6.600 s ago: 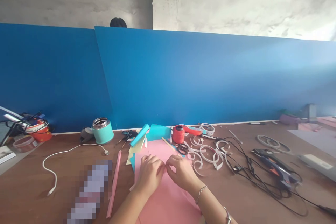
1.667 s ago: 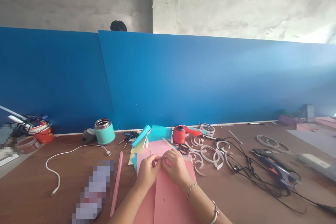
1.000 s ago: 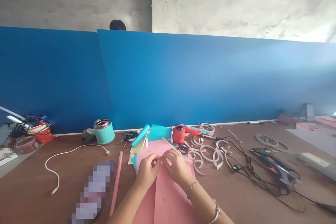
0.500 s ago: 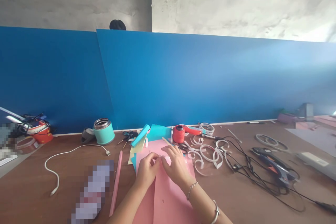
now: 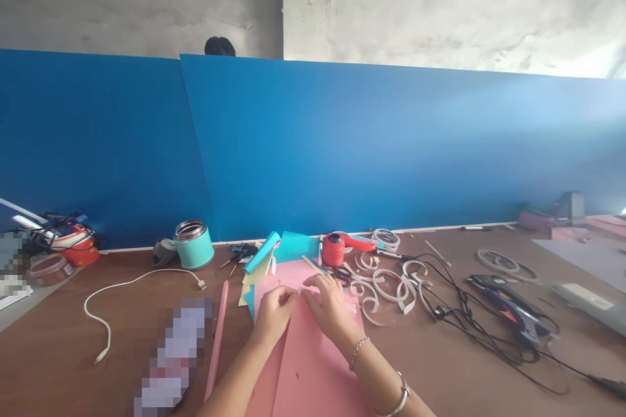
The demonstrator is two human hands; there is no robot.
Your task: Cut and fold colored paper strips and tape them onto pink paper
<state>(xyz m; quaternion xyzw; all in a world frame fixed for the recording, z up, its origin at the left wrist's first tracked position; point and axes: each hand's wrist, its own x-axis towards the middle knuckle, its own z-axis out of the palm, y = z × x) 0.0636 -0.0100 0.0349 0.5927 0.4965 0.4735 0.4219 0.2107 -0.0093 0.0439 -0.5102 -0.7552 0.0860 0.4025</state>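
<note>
Pink paper (image 5: pixel 317 371) lies in front of me in overlapping sheets, one long edge running down between my forearms. My left hand (image 5: pixel 276 313) is closed, thumb and forefinger pinched at the top of the upper sheet. Right beside it, my right hand (image 5: pixel 330 309) has its fingers bent and its thumb against the forefinger on the same part of the sheet; the exact contact is partly hidden by the fingers. A rolled blue paper (image 5: pixel 263 253) and a flat blue sheet (image 5: pixel 296 247) lie just beyond the hands. Dark-handled scissors (image 5: pixel 341 275) rest by my right fingers.
To the left are a turquoise metal container (image 5: pixel 193 246), a white cable (image 5: pixel 108 326) and a pink strip (image 5: pixel 216 339). On the right lie a red tool (image 5: pixel 334 250), curled white strips (image 5: pixel 388 287), black cords (image 5: pixel 469 319) and a glue gun (image 5: pixel 518 316). A blue partition (image 5: pixel 342 156) stands behind.
The upper pink sheet has turned slightly, its lower edge shifting left. My right fingers have drawn in and bent more; both hands stay almost in place.
</note>
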